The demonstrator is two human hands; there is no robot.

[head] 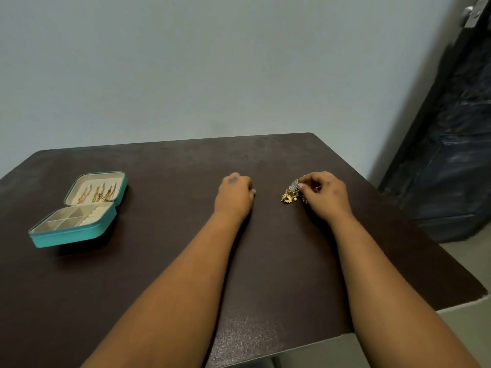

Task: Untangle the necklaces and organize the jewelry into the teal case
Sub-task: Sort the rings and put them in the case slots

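Two hands: I am seeing both reaching forward over the dark table (159,261), forearms bare
Jewelry pile: a small tangle of gold and silver pieces (292,192) is lying on the table right of centre; it is sitting just in front of my right hand and apart from my left hand, with bare tabletop between them
Right hand: the right hand (322,193) is curling over the pile; its fingertips (301,185) are pinching the silver part at the top of the tangle; a gold pendant is resting on the table at the pile's lower left
Left hand: the left hand (235,193) is resting knuckles-up on the table, fingers curled under into a loose fist; I cannot tell whether anything is inside it
Teal case: the teal case (77,208) is lying open at the far left of the table, well apart from both hands and from the pile
Lid: the cream-lined lid is leaning back; several thin gold-coloured pieces are hanging or lying along it, too small for me to name
Base: the lower half is showing cream dividers forming small compartments plus a row of ring rolls; I am not making out any item in them
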